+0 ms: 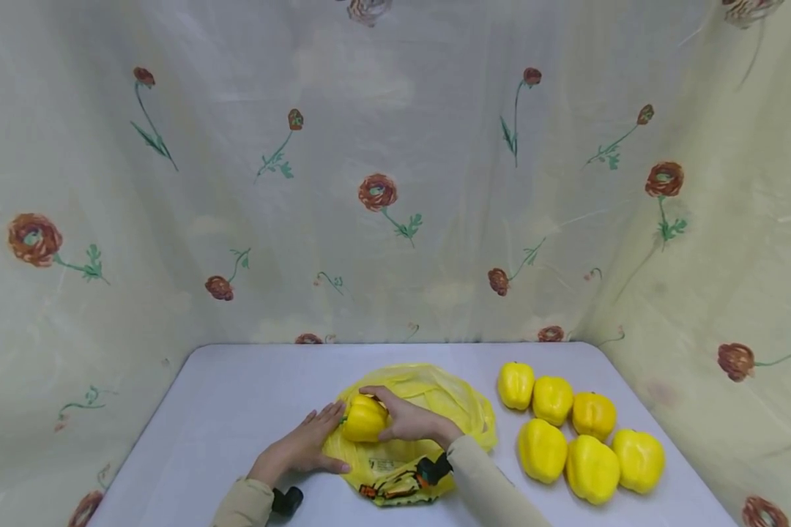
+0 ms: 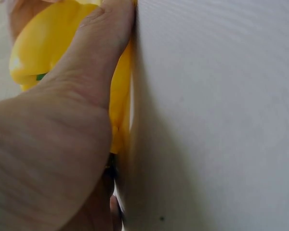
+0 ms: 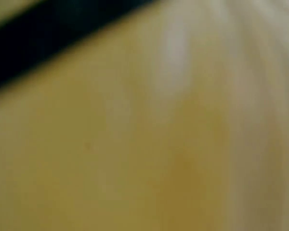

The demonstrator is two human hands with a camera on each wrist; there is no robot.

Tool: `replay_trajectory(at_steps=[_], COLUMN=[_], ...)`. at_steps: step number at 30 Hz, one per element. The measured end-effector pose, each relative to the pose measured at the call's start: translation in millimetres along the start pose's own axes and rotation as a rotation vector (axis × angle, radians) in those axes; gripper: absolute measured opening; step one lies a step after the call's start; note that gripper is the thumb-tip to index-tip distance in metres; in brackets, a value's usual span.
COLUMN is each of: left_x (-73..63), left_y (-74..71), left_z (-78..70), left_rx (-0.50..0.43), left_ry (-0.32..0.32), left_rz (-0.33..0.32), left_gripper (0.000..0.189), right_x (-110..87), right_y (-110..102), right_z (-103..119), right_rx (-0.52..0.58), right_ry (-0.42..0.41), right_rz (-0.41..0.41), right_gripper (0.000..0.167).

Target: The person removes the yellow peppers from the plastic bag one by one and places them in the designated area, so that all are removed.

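Observation:
A yellow bell pepper with a green stem lies over the left part of a yellow plastic bag. My right hand grips this pepper from the right, thumb on the near side and fingers over the far side. On the bag's left edge rests my left hand, its fingers straight and its fingertips right by the pepper's stem end. In the left wrist view the pepper shows behind the left thumb. Blurred yellow plastic fills most of the right wrist view.
Several more yellow bell peppers stand in two rows on the right side of the white table. Printed lettering marks the bag's near end. A flowered curtain hangs behind the table and along both sides.

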State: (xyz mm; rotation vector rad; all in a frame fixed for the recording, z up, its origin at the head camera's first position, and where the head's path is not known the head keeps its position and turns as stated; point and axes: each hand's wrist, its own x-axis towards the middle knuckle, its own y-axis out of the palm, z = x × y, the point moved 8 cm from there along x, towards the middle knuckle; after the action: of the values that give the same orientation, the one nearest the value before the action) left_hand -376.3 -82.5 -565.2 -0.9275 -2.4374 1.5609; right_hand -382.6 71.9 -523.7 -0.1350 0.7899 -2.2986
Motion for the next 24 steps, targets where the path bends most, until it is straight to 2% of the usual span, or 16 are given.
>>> replay_trajectory(at_steps=[6, 13, 20, 24], left_x=[0.4, 2.1, 1.0, -0.4], left_y=[1.0, 1.8, 0.2, -0.8], left_z=[-0.6, 1.9, -1.1, -2.9], left_rx=[-0.014, -0.012, -0.013, -0.010], left_ry=[-0.009, -0.004, 0.002, -0.006], left_rz=[0.008, 0.006, -0.003, -0.006], left_gripper=[0.115, 0.114, 0.112, 0.112], right_x=[-3.4, -3.7, -5.4, -4.2], right_y=[-1.5, 0.2, -1.2, -0.6], right_z=[-3.0, 0.7, 1.5, 0.9], right_rx=[-0.006, -0.002, 0.031, 0.015], right_ry=[0.042, 0.000, -0.001, 0.004], right_rz=[0.043, 0.075, 0.052, 0.040], right_gripper=[0.081, 0.084, 0.082, 0.082])
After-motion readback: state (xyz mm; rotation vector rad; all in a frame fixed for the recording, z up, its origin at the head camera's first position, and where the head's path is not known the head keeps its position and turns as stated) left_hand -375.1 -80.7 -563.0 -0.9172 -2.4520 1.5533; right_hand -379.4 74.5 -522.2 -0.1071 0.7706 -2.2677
